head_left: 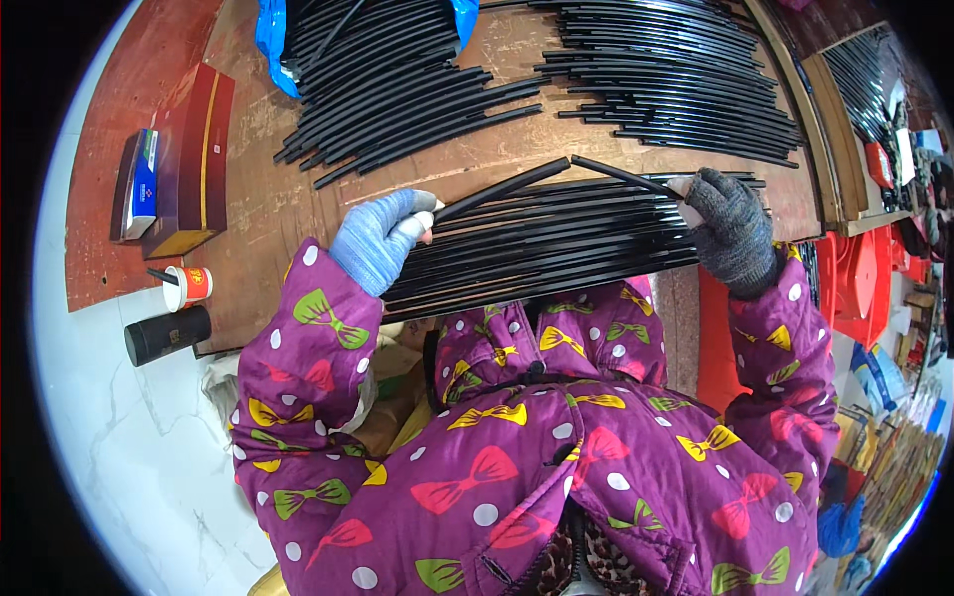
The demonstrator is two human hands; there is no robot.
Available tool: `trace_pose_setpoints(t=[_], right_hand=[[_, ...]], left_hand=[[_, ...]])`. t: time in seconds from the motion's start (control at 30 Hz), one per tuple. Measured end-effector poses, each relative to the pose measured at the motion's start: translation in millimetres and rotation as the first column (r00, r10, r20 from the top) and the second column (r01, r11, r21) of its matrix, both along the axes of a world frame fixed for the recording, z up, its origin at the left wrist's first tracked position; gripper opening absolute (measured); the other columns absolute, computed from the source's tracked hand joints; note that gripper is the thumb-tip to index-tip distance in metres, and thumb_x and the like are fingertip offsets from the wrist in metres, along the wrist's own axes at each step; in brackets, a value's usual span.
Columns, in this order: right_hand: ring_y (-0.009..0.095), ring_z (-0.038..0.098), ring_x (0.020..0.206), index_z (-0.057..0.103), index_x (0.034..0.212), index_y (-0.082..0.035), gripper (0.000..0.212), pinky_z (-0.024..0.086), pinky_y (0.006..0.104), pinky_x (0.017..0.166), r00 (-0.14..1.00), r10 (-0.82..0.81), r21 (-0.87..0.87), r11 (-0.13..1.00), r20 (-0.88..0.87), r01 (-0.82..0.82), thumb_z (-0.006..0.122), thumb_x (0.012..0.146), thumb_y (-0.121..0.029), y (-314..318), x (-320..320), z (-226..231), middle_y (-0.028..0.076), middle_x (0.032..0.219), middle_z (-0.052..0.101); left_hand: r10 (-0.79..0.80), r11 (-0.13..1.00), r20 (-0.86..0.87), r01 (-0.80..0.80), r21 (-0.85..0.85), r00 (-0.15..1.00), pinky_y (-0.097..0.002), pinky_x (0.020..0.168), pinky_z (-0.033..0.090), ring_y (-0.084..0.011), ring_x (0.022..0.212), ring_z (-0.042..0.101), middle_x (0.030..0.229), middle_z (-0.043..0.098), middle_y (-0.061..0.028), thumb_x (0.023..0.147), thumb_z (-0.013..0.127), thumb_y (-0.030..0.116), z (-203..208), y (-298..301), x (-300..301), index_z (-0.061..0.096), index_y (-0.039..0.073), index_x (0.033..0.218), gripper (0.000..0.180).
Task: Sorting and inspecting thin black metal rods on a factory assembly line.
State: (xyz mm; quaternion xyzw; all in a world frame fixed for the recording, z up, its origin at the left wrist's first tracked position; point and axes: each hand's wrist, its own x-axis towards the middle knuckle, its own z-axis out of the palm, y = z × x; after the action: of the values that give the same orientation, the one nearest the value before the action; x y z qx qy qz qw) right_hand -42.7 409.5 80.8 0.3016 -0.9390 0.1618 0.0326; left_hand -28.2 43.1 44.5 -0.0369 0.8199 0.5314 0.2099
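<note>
My left hand (381, 238), in a light blue glove with bare fingertips, pinches a thick black tube (507, 187) that slants up to the right. In a dark grey glove, my right hand (730, 223) grips a thinner black rod (624, 176) slanting up to the left. The two free ends come close together above the middle of the table; whether they touch I cannot tell. Beneath both hands, along the near table edge, lies a row of long thin black rods (556, 233).
Thick black tubes (397, 109) are heaped at the far left beside a blue plastic bag (270, 45). More black rods (686, 84) lie far right. On the left stand a dark red box (189, 164), a white-and-red cup (189, 287) and a black cylinder (167, 335). Red stools (860, 283) stand right.
</note>
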Motion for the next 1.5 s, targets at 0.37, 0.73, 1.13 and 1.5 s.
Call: trace_pose_setpoints(t=[0.37, 0.73, 1.13, 1.5], right_hand=[[0.033, 0.053, 0.079, 0.057, 0.101, -0.008, 0.028, 0.043, 0.0404, 0.069, 1.0, 0.013, -0.028, 1.0, -0.017, -0.013, 0.057, 0.073, -0.005, 10, -3, -9, 0.014, 0.088, 0.054], [0.032, 0.057, 0.078, 0.057, 0.096, -0.002, 0.02, 0.046, 0.0362, 0.068, 0.98, -0.055, -0.147, 0.985, 0.191, 0.084, 0.057, 0.078, -0.011, 0, 11, -3, 0.014, 0.084, 0.056], [0.031, 0.058, 0.08, 0.058, 0.094, -0.001, 0.018, 0.046, 0.0329, 0.071, 0.964, -0.019, -0.208, 0.975, 0.265, 0.077, 0.055, 0.079, -0.01, -1, 10, -5, 0.014, 0.084, 0.057], [0.031, 0.058, 0.083, 0.058, 0.094, -0.004, 0.017, 0.046, 0.0349, 0.074, 0.959, 0.007, -0.202, 0.978, 0.285, 0.053, 0.056, 0.077, -0.006, -1, 6, -8, 0.014, 0.086, 0.059]], left_hand=[[-0.173, 0.965, -0.323, 0.094, -0.244, 0.93, -0.0276, 0.077, 0.046, -0.017, 0.084, 0.059, 0.089, 0.063, -0.0113, 0.072, 0.066, 0.002, -9, 5, 6, 0.059, -0.001, 0.097, 0.026], [-0.089, 0.989, -0.204, 0.062, -0.136, 0.975, -0.0268, 0.077, 0.046, -0.0165, 0.083, 0.06, 0.089, 0.064, -0.012, 0.073, 0.065, 0.003, -12, 4, 8, 0.06, -0.002, 0.096, 0.024], [-0.083, 0.988, -0.179, 0.058, -0.14, 0.98, -0.03, 0.074, 0.048, -0.0218, 0.081, 0.062, 0.087, 0.064, -0.0147, 0.074, 0.067, 0.013, -8, 4, 12, 0.063, 0.001, 0.095, 0.025], [-0.095, 0.99, -0.098, 0.083, -0.117, 0.991, -0.0266, 0.072, 0.047, -0.0147, 0.079, 0.06, 0.087, 0.064, -0.0114, 0.074, 0.065, 0.006, -6, 2, 15, 0.06, -0.003, 0.099, 0.026]])
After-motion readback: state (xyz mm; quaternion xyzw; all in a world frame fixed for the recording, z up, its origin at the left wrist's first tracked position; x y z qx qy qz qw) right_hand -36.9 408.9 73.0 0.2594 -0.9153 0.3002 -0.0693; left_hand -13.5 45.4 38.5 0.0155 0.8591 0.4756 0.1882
